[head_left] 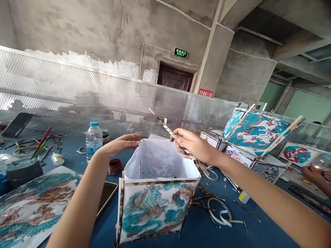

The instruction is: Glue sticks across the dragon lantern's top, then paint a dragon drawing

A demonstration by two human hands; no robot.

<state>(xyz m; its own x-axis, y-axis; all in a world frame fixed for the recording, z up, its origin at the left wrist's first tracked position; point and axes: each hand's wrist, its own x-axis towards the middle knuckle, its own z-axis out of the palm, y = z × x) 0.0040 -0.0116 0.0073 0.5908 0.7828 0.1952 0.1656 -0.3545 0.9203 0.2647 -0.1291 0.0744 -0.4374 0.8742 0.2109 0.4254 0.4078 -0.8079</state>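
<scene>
Toward the near edge of the blue table [203,234], our head view shows a dragon-painted paper box [157,210]. Our right hand [190,144] pinches a speckled stick [165,125] above it; our left hand [122,143] stretches its fingers by the box's far-left corner, grip unclear. Beyond the table's far edge, a green sign [180,53] reads "安全出口 EXIT".

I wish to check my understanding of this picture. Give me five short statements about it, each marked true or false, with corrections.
1. The right hand holds a thin stick. True.
2. The paper box is closed on top. False: its top is open.
3. The front of the box shows a teal and brown drawing. True.
4. The plastic bottle has a red cap. False: its cap is blue.
5. The left hand is raised beside the exit sign. False: it is at the box's far left edge.
</scene>
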